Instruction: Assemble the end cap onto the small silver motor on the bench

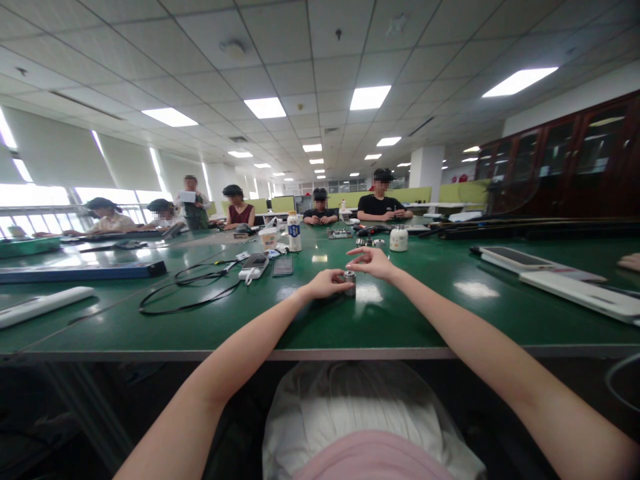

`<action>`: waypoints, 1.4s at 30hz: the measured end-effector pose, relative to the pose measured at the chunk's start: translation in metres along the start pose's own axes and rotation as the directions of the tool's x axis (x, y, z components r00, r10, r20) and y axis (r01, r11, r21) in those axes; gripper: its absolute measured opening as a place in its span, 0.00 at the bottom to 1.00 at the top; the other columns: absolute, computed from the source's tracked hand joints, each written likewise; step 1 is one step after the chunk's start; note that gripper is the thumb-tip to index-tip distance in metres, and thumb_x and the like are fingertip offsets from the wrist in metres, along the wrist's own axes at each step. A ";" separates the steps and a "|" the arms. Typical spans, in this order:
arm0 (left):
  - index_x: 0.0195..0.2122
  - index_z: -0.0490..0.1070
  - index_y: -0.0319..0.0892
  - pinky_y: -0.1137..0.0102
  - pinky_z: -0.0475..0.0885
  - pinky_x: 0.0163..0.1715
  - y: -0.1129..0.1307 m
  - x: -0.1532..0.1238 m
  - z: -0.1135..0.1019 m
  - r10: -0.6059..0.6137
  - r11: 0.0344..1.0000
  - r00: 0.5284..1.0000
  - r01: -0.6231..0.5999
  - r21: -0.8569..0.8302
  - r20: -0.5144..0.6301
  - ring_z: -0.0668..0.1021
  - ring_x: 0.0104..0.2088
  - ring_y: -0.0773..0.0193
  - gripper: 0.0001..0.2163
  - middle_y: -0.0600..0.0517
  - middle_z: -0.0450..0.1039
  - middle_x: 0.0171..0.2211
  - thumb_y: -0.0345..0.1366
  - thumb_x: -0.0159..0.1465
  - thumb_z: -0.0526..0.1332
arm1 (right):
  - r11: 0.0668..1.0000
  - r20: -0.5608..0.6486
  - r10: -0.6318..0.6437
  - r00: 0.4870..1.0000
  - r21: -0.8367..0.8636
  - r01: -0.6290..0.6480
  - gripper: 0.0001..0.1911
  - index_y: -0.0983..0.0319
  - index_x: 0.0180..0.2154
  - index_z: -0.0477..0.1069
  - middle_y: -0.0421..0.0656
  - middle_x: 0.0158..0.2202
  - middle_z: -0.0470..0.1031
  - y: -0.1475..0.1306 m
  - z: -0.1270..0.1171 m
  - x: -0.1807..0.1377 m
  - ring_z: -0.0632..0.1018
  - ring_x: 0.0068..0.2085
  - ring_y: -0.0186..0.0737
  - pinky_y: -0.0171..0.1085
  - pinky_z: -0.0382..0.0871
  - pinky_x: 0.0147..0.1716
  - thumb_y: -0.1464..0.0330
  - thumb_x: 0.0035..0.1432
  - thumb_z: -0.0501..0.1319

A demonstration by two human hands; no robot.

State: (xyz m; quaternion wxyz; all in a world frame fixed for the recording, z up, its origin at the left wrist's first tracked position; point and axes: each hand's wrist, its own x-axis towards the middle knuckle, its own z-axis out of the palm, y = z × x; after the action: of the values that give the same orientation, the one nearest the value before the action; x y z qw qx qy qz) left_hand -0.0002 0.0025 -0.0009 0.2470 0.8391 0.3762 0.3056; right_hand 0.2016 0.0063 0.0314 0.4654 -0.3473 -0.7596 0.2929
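Observation:
A small silver metal cylinder stands upright on the green table in front of me. My left hand is curled against the cylinder's left side and grips it. My right hand hovers over its top, thumb and forefinger pinched at the upper end and the other fingers spread. What the right fingertips pinch is too small to make out.
A black cable loop, a power bank, a dark phone, a white bottle and a white jar lie beyond my hands. White flat devices rest at right. Several people sit at the far end.

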 end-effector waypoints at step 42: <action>0.48 0.73 0.37 0.72 0.70 0.32 0.000 0.000 0.001 0.006 1.000 1.000 -0.006 -0.007 0.009 0.78 0.30 0.63 0.23 0.49 0.79 0.30 0.48 0.58 0.66 | 0.997 0.129 -0.001 0.992 0.082 -0.009 0.26 0.64 0.47 0.73 0.50 0.39 0.83 -0.005 -0.004 -0.006 0.83 0.41 0.47 0.43 0.77 0.42 0.65 0.44 0.74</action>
State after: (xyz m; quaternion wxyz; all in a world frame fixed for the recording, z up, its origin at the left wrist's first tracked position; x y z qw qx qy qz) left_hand 0.0000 0.0023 -0.0016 0.2505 0.8409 0.3714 0.3037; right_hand 0.2059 -0.0013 0.0336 0.4288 -0.3097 -0.7745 0.3468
